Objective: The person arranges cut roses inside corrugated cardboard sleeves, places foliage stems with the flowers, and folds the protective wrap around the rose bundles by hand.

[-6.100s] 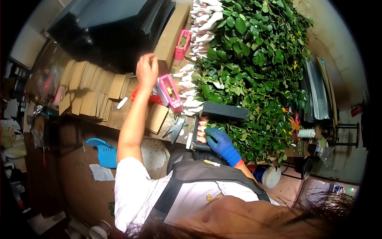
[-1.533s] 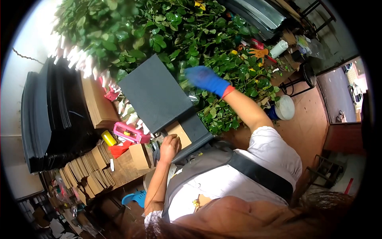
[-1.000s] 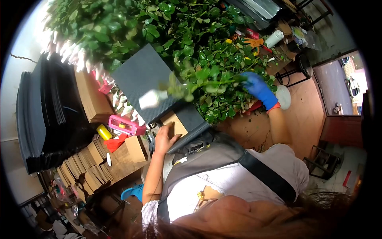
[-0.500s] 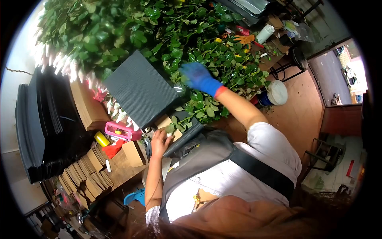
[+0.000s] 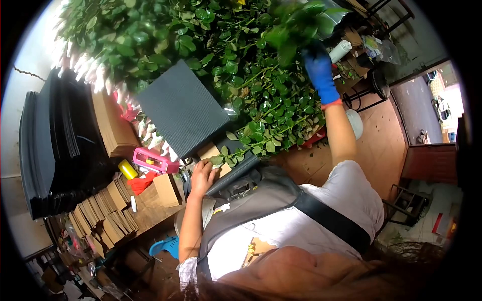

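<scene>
My left hand (image 5: 203,176), bare, has its fingers curled at the near end of a leafy flower stem (image 5: 251,149). A small white bit shows by its fingertips, and the rest of that end is hidden. Under it lie a piece of brown cardboard (image 5: 207,150) and a dark board. My right hand (image 5: 319,74), in a blue glove with a red cuff, is reached out far right. Blurred leafy stems (image 5: 295,34) rise from its grip. Beneath and beside it spreads a thick heap of leafy stems (image 5: 261,100).
A dark ridged panel (image 5: 185,108) stands beside my left hand. To the left are a pink tool (image 5: 154,161), a yellow roll (image 5: 128,169), stacked cardboard pieces (image 5: 103,215) and black sheets (image 5: 47,150). White-sleeved flower heads (image 5: 98,75) line the heap's left edge. A stool (image 5: 376,85) stands at right.
My right hand has swung to the right and away from me, and a blurred bunch of leaves now moves with it. My left hand stays at the same spot by the cardboard.
</scene>
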The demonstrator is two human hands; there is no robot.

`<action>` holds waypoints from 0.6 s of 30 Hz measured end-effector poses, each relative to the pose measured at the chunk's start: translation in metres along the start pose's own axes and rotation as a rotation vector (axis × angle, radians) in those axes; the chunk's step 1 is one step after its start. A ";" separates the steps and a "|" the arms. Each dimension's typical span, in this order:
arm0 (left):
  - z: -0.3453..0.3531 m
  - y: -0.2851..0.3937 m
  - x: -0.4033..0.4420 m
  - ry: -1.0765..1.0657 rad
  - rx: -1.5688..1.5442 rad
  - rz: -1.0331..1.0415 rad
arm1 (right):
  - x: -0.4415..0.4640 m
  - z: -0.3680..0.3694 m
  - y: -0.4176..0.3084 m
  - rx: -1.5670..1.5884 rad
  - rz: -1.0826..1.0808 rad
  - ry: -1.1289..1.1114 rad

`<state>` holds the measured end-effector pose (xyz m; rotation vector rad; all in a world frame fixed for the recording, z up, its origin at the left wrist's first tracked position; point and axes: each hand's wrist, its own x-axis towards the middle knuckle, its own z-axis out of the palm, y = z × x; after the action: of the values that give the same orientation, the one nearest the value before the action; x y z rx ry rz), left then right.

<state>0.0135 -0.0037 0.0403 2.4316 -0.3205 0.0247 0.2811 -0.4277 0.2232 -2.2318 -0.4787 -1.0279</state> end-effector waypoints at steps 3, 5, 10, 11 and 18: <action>-0.001 -0.001 0.003 -0.049 0.012 -0.016 | 0.003 0.000 -0.095 -0.043 -0.461 -0.215; -0.003 -0.001 0.005 -0.059 0.006 -0.012 | -0.013 0.015 -0.116 -0.155 -0.674 -0.356; -0.004 -0.026 0.008 -0.134 -0.221 -0.122 | -0.084 0.018 -0.145 -0.063 -0.478 -1.107; -0.004 -0.030 0.009 -0.129 -0.255 -0.146 | -0.103 0.017 -0.137 0.011 -0.372 -1.237; -0.008 -0.024 0.014 -0.097 -0.407 -0.168 | -0.183 0.047 -0.110 -0.318 0.013 -1.646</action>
<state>0.0338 0.0163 0.0327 2.0496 -0.1443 -0.2127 0.1311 -0.3268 0.1013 -2.8885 -0.9366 1.0750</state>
